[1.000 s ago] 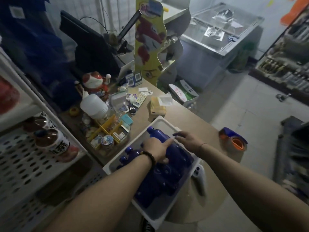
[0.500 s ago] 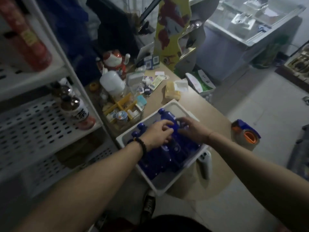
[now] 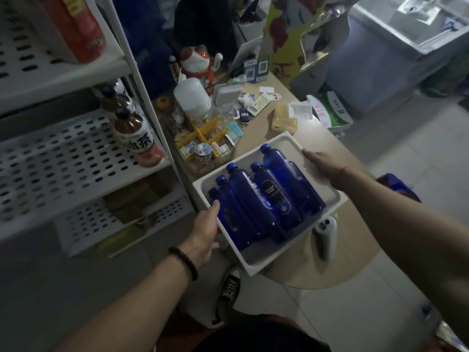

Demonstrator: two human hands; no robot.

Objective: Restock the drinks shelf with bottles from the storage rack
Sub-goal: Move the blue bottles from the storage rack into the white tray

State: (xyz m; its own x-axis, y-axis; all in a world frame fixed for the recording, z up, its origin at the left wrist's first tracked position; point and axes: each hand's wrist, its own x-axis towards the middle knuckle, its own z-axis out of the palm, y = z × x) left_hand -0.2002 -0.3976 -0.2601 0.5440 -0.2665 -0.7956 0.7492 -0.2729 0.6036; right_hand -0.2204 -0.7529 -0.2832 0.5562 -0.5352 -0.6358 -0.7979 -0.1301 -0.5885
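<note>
Several dark blue bottles (image 3: 274, 196) lie side by side in a white tray (image 3: 279, 143) on the round wooden table (image 3: 337, 265). My left hand (image 3: 205, 235) grips the tray's near left rim, thumb over the edge beside the bottles. At the far right rim my right hand (image 3: 324, 166) holds the tray. To the left stands the white perforated shelf (image 3: 63, 153), with brown tea bottles (image 3: 134, 138) at its right end and red bottles (image 3: 83, 31) on the tier above.
A yellow organiser (image 3: 205, 138), a white bulb (image 3: 193, 100) and small items crowd the table behind the tray. A white controller (image 3: 326, 235) lies right of the tray, a tape dispenser (image 3: 398, 186) beyond my right arm. A chest freezer (image 3: 406, 47) stands at the back right.
Both hands have left the bottles and moved out to the tray's rims. The bottles now lie in a neat row. My view has turned left toward the shelf.
</note>
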